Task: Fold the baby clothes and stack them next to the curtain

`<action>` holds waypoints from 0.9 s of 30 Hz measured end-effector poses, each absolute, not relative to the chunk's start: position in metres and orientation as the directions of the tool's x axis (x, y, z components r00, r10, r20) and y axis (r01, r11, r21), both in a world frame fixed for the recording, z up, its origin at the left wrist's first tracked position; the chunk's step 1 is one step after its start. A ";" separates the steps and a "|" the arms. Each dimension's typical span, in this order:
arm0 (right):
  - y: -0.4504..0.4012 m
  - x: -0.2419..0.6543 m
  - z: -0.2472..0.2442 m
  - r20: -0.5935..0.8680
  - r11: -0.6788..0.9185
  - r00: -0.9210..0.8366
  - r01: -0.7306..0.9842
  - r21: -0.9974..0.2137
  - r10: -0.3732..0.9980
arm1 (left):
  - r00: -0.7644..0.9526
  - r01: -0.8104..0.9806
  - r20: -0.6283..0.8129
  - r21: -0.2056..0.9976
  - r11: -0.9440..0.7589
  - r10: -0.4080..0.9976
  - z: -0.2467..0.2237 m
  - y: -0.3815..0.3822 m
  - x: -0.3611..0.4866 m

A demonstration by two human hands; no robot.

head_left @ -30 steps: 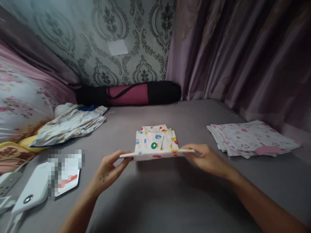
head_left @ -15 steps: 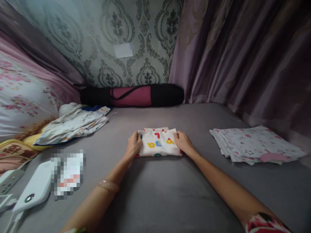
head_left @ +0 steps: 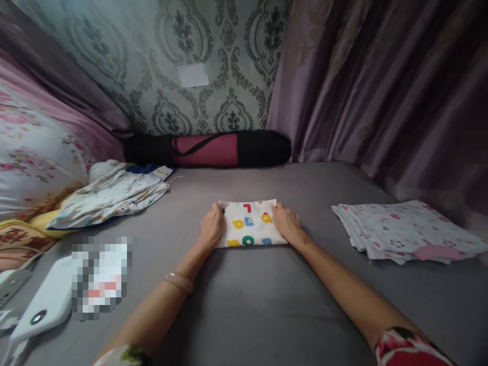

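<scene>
A white cloth (head_left: 248,229) printed with coloured letters lies folded into a flat rectangle on the grey bed sheet (head_left: 251,300). My left hand (head_left: 212,226) is closed on its left edge, fingers curled in. At the opposite edge my right hand (head_left: 286,222) grips the cloth the same way. Between the two hands the cloth looks taut and fairly smooth. Whether it is a garment or a plain piece of cloth I cannot tell. The fingertips of both hands are mostly hidden.
Folded white cloth with pink prints (head_left: 412,229) lies at the right. On the left are crumpled printed clothes (head_left: 114,195), a floral pillow (head_left: 38,147), a white power bank (head_left: 49,300) and a blurred-out item (head_left: 104,279). A black and maroon long bag (head_left: 208,151) rests against the wall.
The cloth's far part, which stuck out behind the front fold, no longer shows; the top edge is now straight and the surface flatter. Both hands keep hold of the sides.
</scene>
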State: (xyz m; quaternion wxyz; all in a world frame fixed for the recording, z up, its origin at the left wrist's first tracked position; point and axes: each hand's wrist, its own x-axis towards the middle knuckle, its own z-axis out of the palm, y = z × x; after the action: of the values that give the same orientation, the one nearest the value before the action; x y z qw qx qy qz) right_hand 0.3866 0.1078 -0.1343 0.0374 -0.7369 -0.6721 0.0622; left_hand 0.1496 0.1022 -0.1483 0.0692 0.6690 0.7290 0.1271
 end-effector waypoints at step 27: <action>0.089 0.330 -0.133 0.206 0.485 -0.446 0.849 -0.211 0.871 | 0.242 0.967 0.245 0.022 -0.255 0.939 -0.143 0.084 0.190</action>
State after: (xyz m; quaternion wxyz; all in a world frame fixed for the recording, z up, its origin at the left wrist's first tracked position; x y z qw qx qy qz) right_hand 0.3295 0.0886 -0.1327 0.1441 -0.5061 -0.8495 0.0387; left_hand 0.1897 0.0836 -0.1435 -0.0667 0.7852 0.6068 0.1044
